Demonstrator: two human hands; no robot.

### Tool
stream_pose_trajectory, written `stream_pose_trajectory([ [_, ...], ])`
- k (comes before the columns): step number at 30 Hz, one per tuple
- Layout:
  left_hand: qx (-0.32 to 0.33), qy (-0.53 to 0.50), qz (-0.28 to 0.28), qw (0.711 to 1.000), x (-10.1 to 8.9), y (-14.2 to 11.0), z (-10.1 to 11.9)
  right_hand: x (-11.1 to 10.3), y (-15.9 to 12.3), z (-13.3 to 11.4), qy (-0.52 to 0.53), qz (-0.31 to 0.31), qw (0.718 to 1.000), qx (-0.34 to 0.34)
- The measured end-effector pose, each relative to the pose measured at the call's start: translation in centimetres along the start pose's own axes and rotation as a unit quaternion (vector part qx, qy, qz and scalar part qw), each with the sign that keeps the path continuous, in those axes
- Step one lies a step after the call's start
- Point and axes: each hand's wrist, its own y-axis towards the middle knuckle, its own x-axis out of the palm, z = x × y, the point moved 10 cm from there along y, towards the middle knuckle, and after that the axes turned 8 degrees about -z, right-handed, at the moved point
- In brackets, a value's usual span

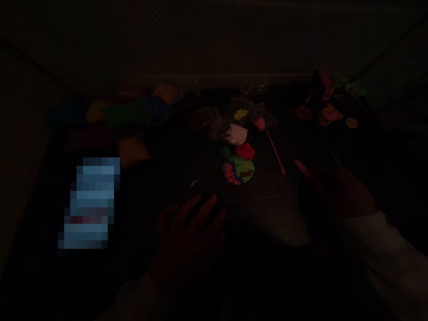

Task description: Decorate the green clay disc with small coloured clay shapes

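The scene is very dark. My left hand (190, 232) is palm down over the table with its fingers spread, holding nothing. Just beyond its fingertips is a small white sliver (194, 183). On the right, my right hand (351, 191) is closed around a pink clay modelling tool (302, 167), whose pointed end sticks out to the left. Between the hands and a little farther off lies a round green clay piece (246, 166), decorated with pink flowers and a blue band. A red clay shape (245, 150) and a dark green one (226, 152) touch its far edge.
A second pink tool (276, 154) lies right of the green piece. Behind are small bags with white clay (237, 133), yellow clay (240, 114) and pink clay (259, 123). Several coloured packs (123, 113) lie far left, a lit blurred screen (92, 203) nearer, clay figures (329, 113) far right.
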Motion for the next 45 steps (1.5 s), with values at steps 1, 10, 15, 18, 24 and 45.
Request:
stream_pose_trajectory([
  [1,0.001,-0.003,0.001,1.0,-0.1,-0.2,0.0,-0.2,-0.1,-0.2,0.002,0.003,1.0,0.002],
  [10,-0.008,0.009,0.013,1.0,-0.1,0.6,0.0,-0.7,-1.7,0.5,0.011,0.038,0.994,0.101],
  [15,-0.014,-0.001,0.033,0.999,-0.1,1.2,-0.3,-1.4,-2.9,0.7,0.041,0.084,0.983,0.156],
  [18,-0.039,-0.042,0.042,0.997,0.0,1.4,-1.1,-2.2,-3.7,-0.2,0.062,0.128,0.978,0.155],
  [24,-0.069,-0.093,0.046,0.992,0.2,1.7,-1.8,-2.0,-4.3,-2.2,0.119,0.139,0.979,0.095],
  [45,-0.099,-0.122,0.081,0.984,0.0,1.4,-1.9,2.1,-6.8,-14.1,0.144,-0.007,0.951,-0.273],
])
